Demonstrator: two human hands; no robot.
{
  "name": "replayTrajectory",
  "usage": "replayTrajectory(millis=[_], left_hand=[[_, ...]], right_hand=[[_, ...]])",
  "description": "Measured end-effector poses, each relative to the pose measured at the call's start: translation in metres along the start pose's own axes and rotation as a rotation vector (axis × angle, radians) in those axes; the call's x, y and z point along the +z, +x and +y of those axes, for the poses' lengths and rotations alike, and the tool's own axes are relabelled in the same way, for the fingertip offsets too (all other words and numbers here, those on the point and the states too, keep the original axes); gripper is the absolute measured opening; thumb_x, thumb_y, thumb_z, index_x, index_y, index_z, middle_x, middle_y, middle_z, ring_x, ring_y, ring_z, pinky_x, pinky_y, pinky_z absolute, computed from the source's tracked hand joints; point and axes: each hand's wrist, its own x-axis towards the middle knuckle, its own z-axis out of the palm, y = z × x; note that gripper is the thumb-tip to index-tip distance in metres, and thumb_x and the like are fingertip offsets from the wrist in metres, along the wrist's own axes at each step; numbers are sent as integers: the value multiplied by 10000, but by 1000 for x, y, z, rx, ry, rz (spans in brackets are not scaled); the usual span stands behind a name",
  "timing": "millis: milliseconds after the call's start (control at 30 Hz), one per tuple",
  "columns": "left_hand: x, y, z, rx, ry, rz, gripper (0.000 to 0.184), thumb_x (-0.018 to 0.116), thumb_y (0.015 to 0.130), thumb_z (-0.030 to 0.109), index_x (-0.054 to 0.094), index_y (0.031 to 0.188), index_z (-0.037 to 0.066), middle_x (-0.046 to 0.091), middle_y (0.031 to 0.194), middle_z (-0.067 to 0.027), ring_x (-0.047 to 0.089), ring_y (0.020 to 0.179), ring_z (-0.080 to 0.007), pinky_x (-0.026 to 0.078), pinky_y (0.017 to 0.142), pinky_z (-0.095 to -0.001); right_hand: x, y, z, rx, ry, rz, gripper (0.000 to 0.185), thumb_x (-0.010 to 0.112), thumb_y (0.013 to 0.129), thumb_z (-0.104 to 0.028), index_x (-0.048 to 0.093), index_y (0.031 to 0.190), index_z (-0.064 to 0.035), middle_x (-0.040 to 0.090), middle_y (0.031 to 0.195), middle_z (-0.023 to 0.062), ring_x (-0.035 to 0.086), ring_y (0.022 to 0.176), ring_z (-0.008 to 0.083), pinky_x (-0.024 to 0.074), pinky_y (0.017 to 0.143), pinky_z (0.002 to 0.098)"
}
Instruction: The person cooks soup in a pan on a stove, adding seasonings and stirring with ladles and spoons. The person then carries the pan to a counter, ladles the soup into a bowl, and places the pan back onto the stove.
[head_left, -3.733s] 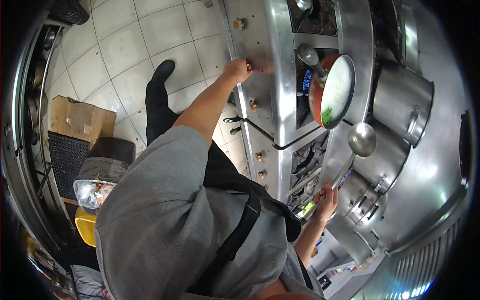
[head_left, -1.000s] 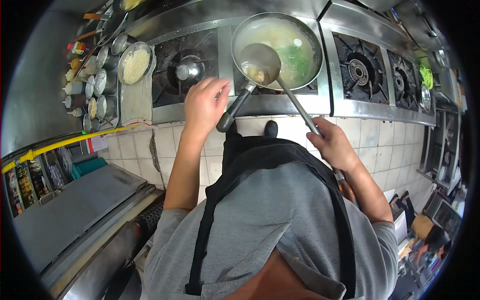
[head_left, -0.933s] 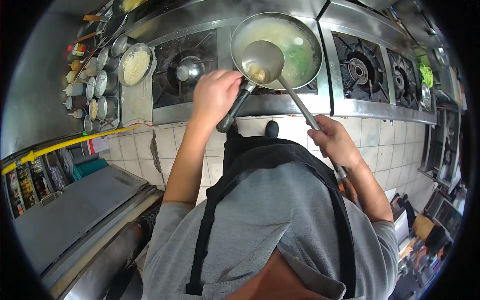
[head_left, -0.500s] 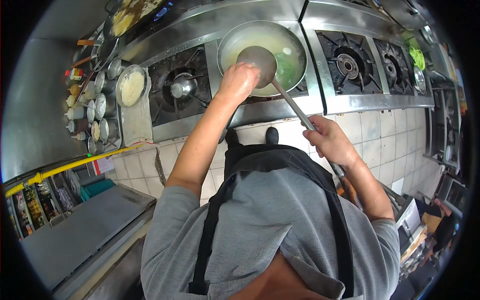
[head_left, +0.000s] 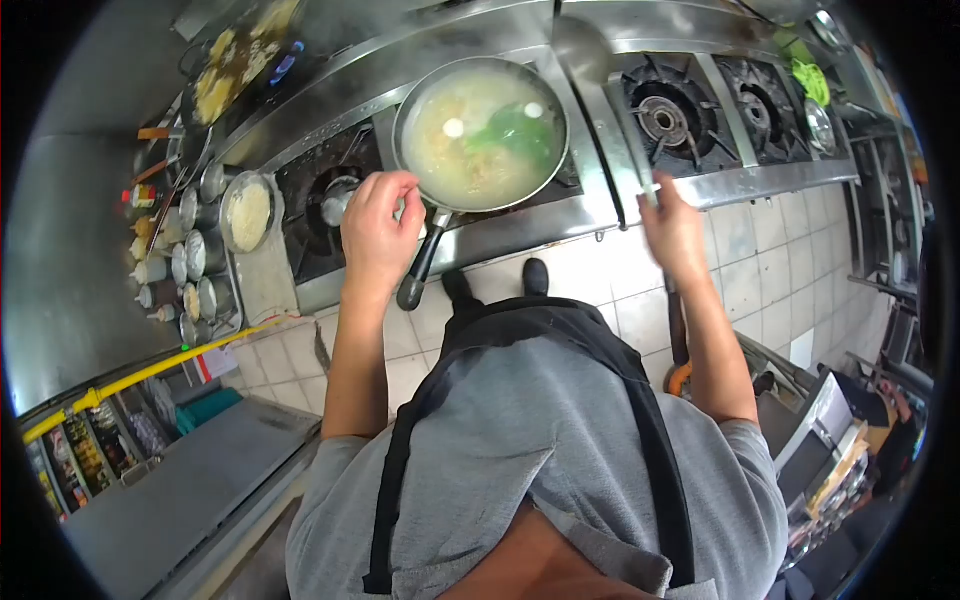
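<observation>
The pan (head_left: 485,140) sits on the stove, full of pale cloudy liquid with something green and two round white spots. Its black handle (head_left: 422,268) points toward me. My left hand (head_left: 383,222) hovers beside the pan's left edge, fingers curled with the thumb near the fingertips; what they hold, if anything, cannot be made out. My right hand (head_left: 671,225) is closed on the handle of the ladle (head_left: 584,50). The ladle's bowl is blurred by motion, above the metal strip right of the pan.
Burners (head_left: 668,118) lie right of the pan. On the left are a bowl of pale grains (head_left: 249,214), sauce containers and a yellow pipe (head_left: 130,380). A pan of frying food (head_left: 215,90) stands at the upper left, near a blue flame. A person is at the lower right.
The ladle has swung from over the pan to its right, held by my right hand. My left hand has drawn back left from the ladle's bowl. The view has shifted.
</observation>
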Motion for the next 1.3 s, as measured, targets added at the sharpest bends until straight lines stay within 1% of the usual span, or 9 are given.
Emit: replayTrajectory(millis=[67, 233, 433, 500, 600, 767, 833, 1067, 1300], left_hand=[[-12, -20, -5, -51, -17, 22, 126, 650, 803, 20, 642, 927, 43, 619, 812, -92, 610, 694, -238, 489, 627, -340], [-22, -40, -7, -116, -79, 25, 133, 656, 792, -23, 638, 916, 21, 596, 784, -84, 541, 634, -177, 455, 599, -309], [-13, -14, 1, -27, -150, -210, 94, 683, 800, 4, 647, 885, 20, 599, 741, -85, 553, 604, -191, 458, 584, -317], [0, -3, 9, -27, -201, -250, 100, 684, 800, 5, 647, 892, 17, 608, 747, -89, 558, 596, -190, 460, 582, -317], [24, 14, 32, 90, -274, -287, 121, 696, 797, 8, 640, 905, 17, 615, 759, -89, 560, 587, -202, 462, 590, -319], [69, 34, 90, 247, -404, -409, 150, 722, 790, 25, 574, 812, 36, 574, 723, -92, 544, 606, -228, 443, 598, -344], [95, 40, 122, 301, -444, -448, 214, 734, 787, 50, 525, 739, 52, 535, 681, -86, 516, 598, -254, 410, 577, -373], [225, 59, 273, 686, -345, -741, 278, 730, 765, 100, 480, 653, 53, 504, 613, -103, 499, 569, -327, 379, 555, -412], [347, 58, 449, 995, -326, -879, 230, 671, 740, 85, 470, 638, 43, 520, 635, -112, 529, 605, -335, 414, 582, -429]], right_hand=[[12, 30, 43, 73, 216, 94, 274, 632, 910, -188, 593, 1117, -12, 591, 636, 108, 573, 533, 204, 471, 547, 368], [47, 119, 101, 311, 458, 338, 225, 607, 887, -183, 624, 997, 13, 604, 679, 53, 546, 503, 116, 436, 441, 289], [87, 187, 116, 471, 639, 336, 282, 580, 900, -212, 605, 1067, 14, 682, 780, 124, 678, 559, 207, 559, 571, 367], [84, 198, 110, 516, 630, 252, 321, 586, 893, -235, 601, 1091, 18, 704, 879, 183, 720, 736, 277, 568, 711, 401], [84, 203, 127, 306, 136, 241, 324, 620, 868, -246, 631, 1101, -21, 702, 963, 198, 683, 916, 340, 529, 840, 416], [8, 105, 132, -17, 349, 56, 290, 628, 857, -282, 688, 1073, -98, 688, 837, 168, 676, 781, 320, 530, 738, 406], [-19, 45, 157, 134, 83, -36, 304, 594, 856, -311, 693, 1056, -104, 701, 952, 171, 671, 881, 345, 529, 798, 441], [-105, -158, 289, 505, 132, 175, 298, 582, 898, -319, 689, 1082, -111, 710, 960, 150, 667, 916, 340, 524, 819, 441], [-202, -229, 374, 733, 119, 436, 261, 599, 897, -244, 680, 1090, -89, 714, 939, 144, 681, 889, 334, 538, 793, 411]])
